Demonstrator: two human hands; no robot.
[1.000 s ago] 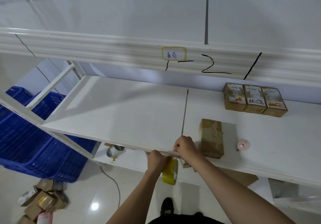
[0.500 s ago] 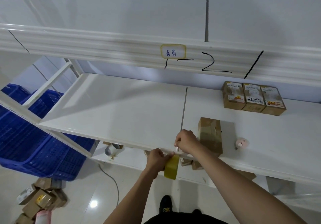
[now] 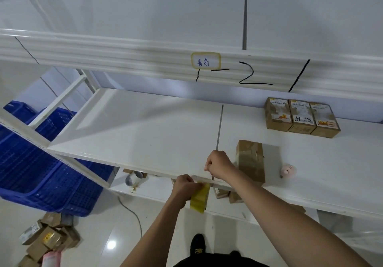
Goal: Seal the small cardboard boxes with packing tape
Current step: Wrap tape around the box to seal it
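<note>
Standing at the white shelf (image 3: 145, 130), we see the taped box (image 3: 251, 161) lying long axis front-to-back near its edge, unmoved, while our right hand (image 3: 219, 164) pinches tape pulled higher from the yellow roll (image 3: 200, 198) our left hand (image 3: 185, 188) grips.

On the white shelf (image 3: 145, 125): three labelled boxes (image 3: 301, 116) in a row at its back, one taped box (image 3: 250, 159), one tape roll (image 3: 200, 197) at its front edge.
</note>
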